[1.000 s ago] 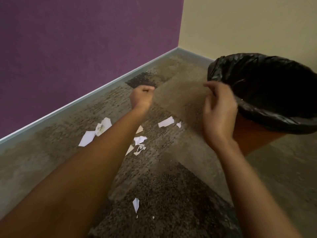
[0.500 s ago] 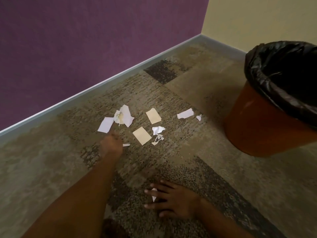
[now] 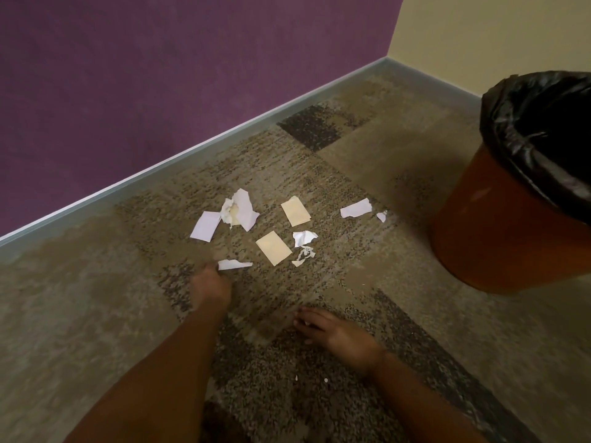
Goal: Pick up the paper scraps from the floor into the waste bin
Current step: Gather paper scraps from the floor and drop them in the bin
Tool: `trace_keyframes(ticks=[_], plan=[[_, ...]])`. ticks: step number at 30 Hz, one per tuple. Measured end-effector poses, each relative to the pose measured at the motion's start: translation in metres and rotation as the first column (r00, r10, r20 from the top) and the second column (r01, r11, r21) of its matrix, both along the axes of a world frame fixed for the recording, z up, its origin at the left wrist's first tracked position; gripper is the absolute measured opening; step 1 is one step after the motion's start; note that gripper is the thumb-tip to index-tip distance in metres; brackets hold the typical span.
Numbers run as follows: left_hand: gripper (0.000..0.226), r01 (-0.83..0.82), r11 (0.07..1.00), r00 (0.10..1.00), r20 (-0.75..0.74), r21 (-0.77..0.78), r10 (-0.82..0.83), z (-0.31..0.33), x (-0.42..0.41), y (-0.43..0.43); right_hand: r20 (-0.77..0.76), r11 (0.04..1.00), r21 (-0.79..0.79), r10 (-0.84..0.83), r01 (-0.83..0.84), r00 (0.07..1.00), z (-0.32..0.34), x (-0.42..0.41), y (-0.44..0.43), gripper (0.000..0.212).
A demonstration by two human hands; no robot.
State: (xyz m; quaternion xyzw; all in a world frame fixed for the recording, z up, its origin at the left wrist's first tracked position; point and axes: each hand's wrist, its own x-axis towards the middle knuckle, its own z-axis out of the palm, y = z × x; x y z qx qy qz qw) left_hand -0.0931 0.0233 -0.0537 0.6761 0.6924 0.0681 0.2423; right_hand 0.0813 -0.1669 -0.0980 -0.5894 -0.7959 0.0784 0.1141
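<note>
Several paper scraps lie on the patterned carpet: a white rectangle (image 3: pixel 206 230), a crumpled piece (image 3: pixel 240 211), two beige pieces (image 3: pixel 295 211) (image 3: pixel 273 252), torn white bits (image 3: pixel 303 238) and a white strip (image 3: pixel 355 208). My left hand (image 3: pixel 209 287) pinches the end of a thin white scrap (image 3: pixel 236 264) just off the carpet. My right hand (image 3: pixel 332 330) rests low on the floor, its fingers drawn together over a small white scrap (image 3: pixel 307 323) that is mostly hidden. The orange waste bin (image 3: pixel 495 238) with a black liner (image 3: pixel 543 139) stands at the right.
A purple wall (image 3: pixel 160 75) with a grey skirting board runs along the left and back. It meets a cream wall (image 3: pixel 495 36) at the corner. Two tiny white crumbs (image 3: pixel 325 380) lie near my right wrist.
Both hands dropped from bin height to the floor. The left hand closed on the thin white scrap. The right hand's spread fingers drew together over the small scrap.
</note>
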Motion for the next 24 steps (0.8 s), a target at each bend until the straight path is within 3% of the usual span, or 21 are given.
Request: trace_keyframes(ticks=[7, 10, 12, 14, 16, 20, 24], plan=[[0.052, 0.127, 0.991, 0.99, 0.06, 0.037, -0.129, -0.002, 0.004, 0.011, -0.223, 0.96, -0.002, -0.273, 0.279, 0.936, 0.01, 0.0, 0.022, 0.023], [0.051, 0.323, 0.946, 0.946, -0.026, 0.036, -0.322, -0.003, 0.009, 0.014, -0.429, 0.854, -0.118, -0.503, 0.506, 0.75, 0.019, 0.006, 0.043, 0.018], [0.044, 0.422, 0.905, 0.9, -0.137, 0.049, -0.413, -0.006, 0.012, 0.017, -0.518, 0.739, -0.093, -0.608, 0.667, 0.602, 0.027, 0.013, 0.062, 0.018], [0.037, 0.438, 0.895, 0.888, -0.187, 0.077, -0.419, -0.008, 0.015, 0.019, -0.544, 0.646, -0.048, -0.656, 0.761, 0.523, 0.035, 0.019, 0.083, 0.019], [0.028, 0.389, 0.915, 0.916, -0.149, 0.103, -0.373, -0.01, 0.02, 0.02, -0.527, 0.611, -0.034, -0.683, 0.791, 0.506, 0.04, 0.023, 0.103, 0.021], [0.014, 0.221, 0.956, 0.961, 0.126, 0.191, -0.247, -0.006, 0.037, 0.028, -0.405, 0.603, -0.105, -0.752, 0.791, 0.52, 0.041, 0.029, 0.134, 0.026], [0.015, 0.438, 0.849, 0.852, 0.164, 0.295, -0.497, -0.008, 0.062, 0.037, -0.25, 0.726, -0.285, -0.687, 0.626, 0.682, 0.026, 0.031, 0.141, 0.043]])
